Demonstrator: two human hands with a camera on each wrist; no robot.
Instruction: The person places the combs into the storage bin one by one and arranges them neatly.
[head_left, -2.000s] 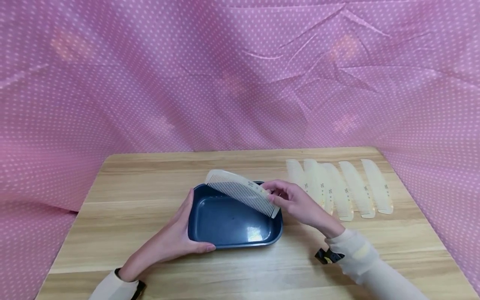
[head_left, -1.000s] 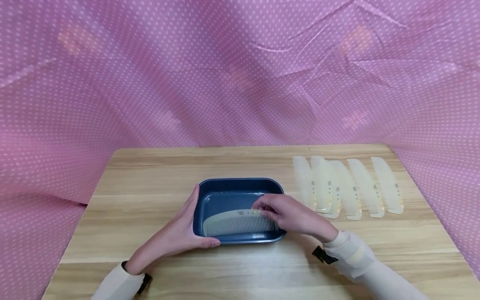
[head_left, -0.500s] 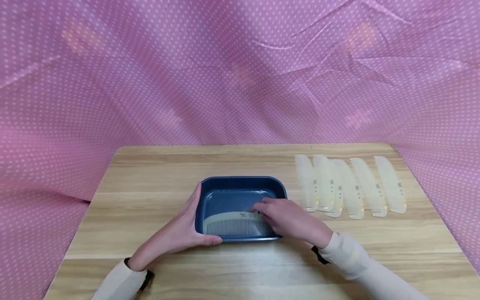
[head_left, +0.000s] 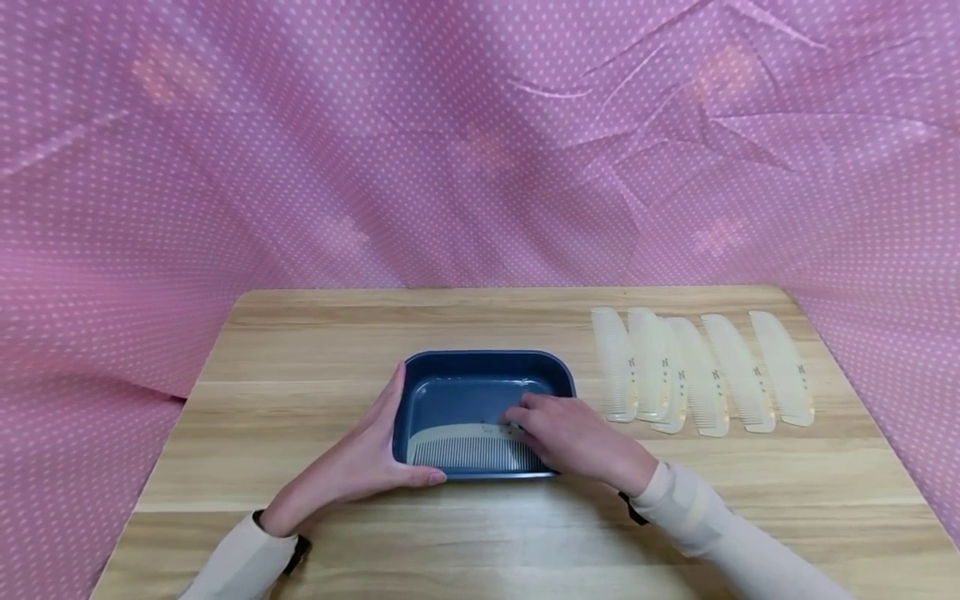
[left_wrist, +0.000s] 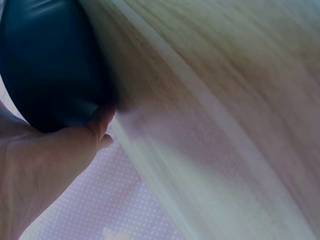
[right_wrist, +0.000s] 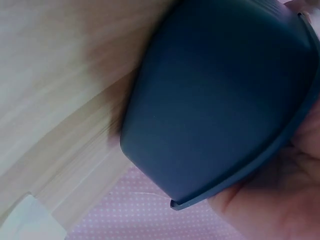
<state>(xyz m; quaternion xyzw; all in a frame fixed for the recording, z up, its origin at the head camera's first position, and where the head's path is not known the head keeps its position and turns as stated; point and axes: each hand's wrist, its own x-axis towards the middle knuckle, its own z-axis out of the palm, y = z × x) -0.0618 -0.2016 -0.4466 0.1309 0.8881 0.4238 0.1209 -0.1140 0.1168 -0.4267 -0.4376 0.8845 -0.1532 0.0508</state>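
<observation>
A dark blue rectangular box (head_left: 457, 400) stands on the wooden table. My left hand (head_left: 360, 446) holds its left end, with the thumb along the front wall and the fingers at the left side; the left wrist view shows this hand (left_wrist: 55, 160) against the outer wall. Inside the box a pale comb (head_left: 468, 448) lies along the front wall, teeth toward me. My right hand (head_left: 577, 437) reaches in over the right end, its bent fingers at the comb's right part, which they partly hide. In the right wrist view the box wall (right_wrist: 215, 100) hides the fingertips.
Several more pale comb pieces (head_left: 780, 367) lie side by side at the back right of the table (head_left: 300, 333), some overlapping. A pink dotted cloth (head_left: 480, 150) hangs behind and at both sides of the table.
My right hand has lowered the comb from a slant above the box to its floor along the front wall, then shifted slightly left. My left hand has kept its hold on the box.
</observation>
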